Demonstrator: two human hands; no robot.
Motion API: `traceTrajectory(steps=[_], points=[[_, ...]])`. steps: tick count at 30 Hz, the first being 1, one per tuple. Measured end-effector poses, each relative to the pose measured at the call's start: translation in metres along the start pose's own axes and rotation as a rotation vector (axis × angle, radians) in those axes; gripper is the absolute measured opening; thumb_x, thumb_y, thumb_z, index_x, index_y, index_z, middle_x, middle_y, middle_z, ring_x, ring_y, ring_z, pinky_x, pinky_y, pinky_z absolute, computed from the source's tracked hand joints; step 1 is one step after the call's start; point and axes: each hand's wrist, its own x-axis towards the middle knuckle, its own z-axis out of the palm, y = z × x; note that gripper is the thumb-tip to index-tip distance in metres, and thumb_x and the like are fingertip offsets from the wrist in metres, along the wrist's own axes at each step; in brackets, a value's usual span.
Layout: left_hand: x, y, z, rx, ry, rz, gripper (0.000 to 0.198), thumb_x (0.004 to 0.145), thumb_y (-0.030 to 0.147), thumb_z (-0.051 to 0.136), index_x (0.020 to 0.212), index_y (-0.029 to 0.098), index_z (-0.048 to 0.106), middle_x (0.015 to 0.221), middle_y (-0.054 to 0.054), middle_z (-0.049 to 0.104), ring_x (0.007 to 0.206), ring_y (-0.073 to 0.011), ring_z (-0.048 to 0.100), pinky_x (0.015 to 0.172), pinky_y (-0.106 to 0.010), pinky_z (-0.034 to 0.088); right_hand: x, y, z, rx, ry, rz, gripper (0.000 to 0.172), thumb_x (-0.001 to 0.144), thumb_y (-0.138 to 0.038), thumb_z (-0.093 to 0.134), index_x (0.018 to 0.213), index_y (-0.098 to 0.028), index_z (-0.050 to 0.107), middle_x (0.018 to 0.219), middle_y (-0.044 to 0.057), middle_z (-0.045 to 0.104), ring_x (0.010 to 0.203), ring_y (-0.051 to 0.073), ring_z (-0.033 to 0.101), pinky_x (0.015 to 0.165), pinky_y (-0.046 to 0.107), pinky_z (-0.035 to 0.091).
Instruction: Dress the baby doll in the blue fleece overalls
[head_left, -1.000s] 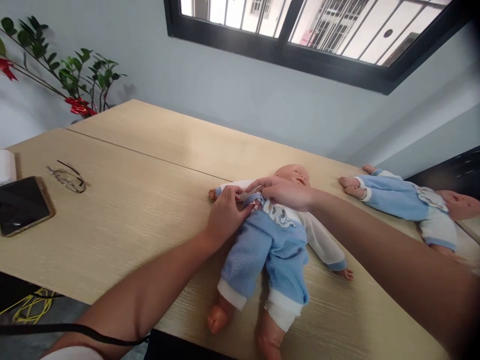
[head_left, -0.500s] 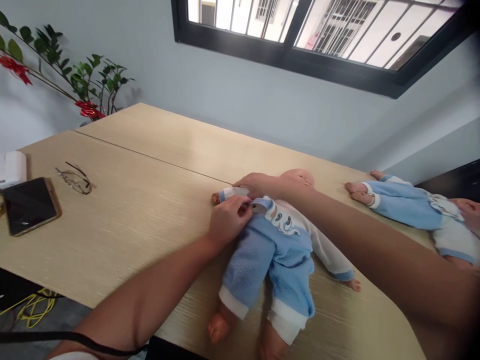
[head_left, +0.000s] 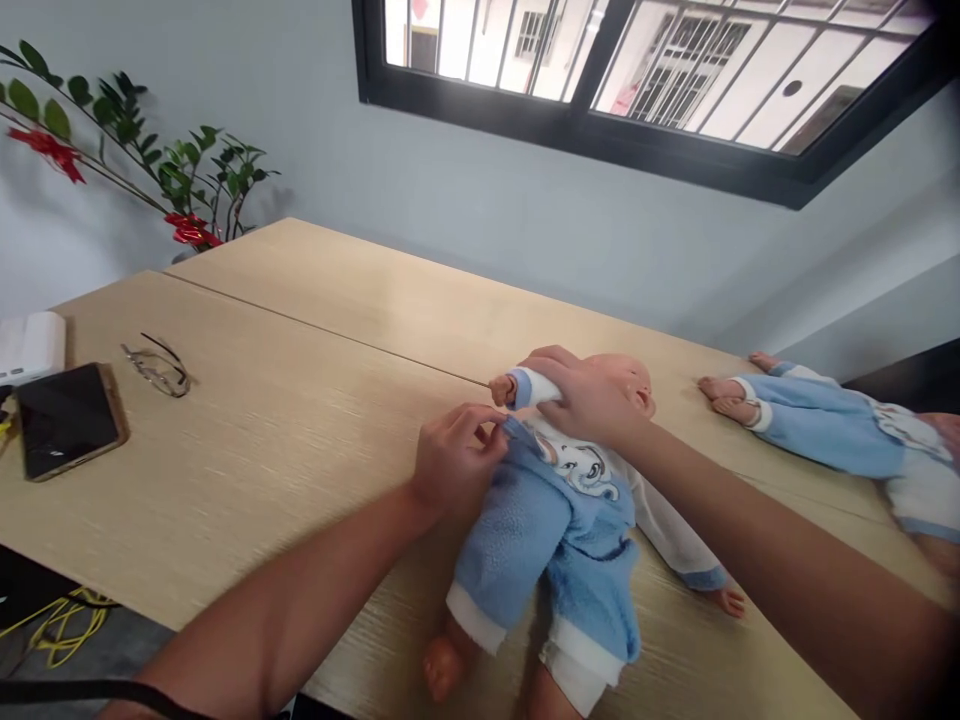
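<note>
From my end, the doll (head_left: 559, 505) lies on its back on the desk (head_left: 322, 420), its head towards the far edge and its feet towards the near one, perhaps so that its front faces the hands. My left hand (head_left: 459, 455) pinches the waist of the blue trousers (head_left: 517, 540) at the doll's side, likely to keep the cloth taut. My right hand (head_left: 574, 395) is wrapped round the doll's sleeve (head_left: 540, 388), lifting that arm over the chest, I judge to clear the waist. The other arm rests on the desk.

A second doll (head_left: 825, 430) lies by the far edge at the right, well apart. The glasses (head_left: 159, 370) and phone (head_left: 69, 420) sit towards the left end, probably set there out of the way.
</note>
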Motion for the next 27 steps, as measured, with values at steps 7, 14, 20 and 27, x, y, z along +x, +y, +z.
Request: traceTrajectory(steps=[7, 14, 20, 27], points=[[-0.004, 0.01, -0.001, -0.044, -0.027, -0.019, 0.009, 0.09, 0.02, 0.064, 0.097, 0.023, 0.068, 0.1, -0.003, 0.077, 0.065, -0.0106, 0.065, 0.063, -0.025, 0.052, -0.023, 0.003, -0.017, 0.0, -0.161, -0.154, 0.054, 0.076, -0.006, 0.053, 0.125, -0.024, 0.067, 0.126, 0.011, 0.066, 0.117, 0.029, 0.06, 0.096, 0.045, 0.05], [-0.005, 0.011, -0.003, -0.062, -0.025, 0.013, 0.011, 0.086, 0.015, 0.063, 0.094, 0.022, 0.065, 0.091, -0.002, 0.074, 0.06, -0.01, 0.06, 0.064, -0.025, 0.051, -0.027, 0.015, -0.026, 0.06, -0.082, -0.087, 0.052, 0.071, -0.007, 0.054, 0.119, -0.024, 0.067, 0.123, 0.011, 0.066, 0.117, 0.03, 0.06, 0.098, 0.046, 0.05], [-0.004, 0.011, -0.002, -0.043, -0.014, -0.033, 0.011, 0.084, 0.015, 0.065, 0.092, 0.022, 0.064, 0.088, -0.001, 0.071, 0.062, -0.0109, 0.059, 0.067, -0.026, 0.052, -0.03, 0.012, -0.023, 0.02, -0.12, -0.076, 0.052, 0.074, -0.01, 0.054, 0.122, -0.024, 0.069, 0.124, 0.011, 0.068, 0.116, 0.031, 0.061, 0.096, 0.048, 0.05], [0.004, 0.003, -0.002, -0.142, -0.069, -0.145, 0.007, 0.085, 0.016, 0.064, 0.089, 0.021, 0.068, 0.088, 0.0, 0.071, 0.063, -0.01, 0.061, 0.066, -0.025, 0.051, -0.026, -0.006, -0.018, 0.023, -0.194, -0.161, 0.05, 0.076, -0.007, 0.054, 0.119, -0.025, 0.07, 0.121, 0.01, 0.069, 0.111, 0.028, 0.063, 0.096, 0.044, 0.049]])
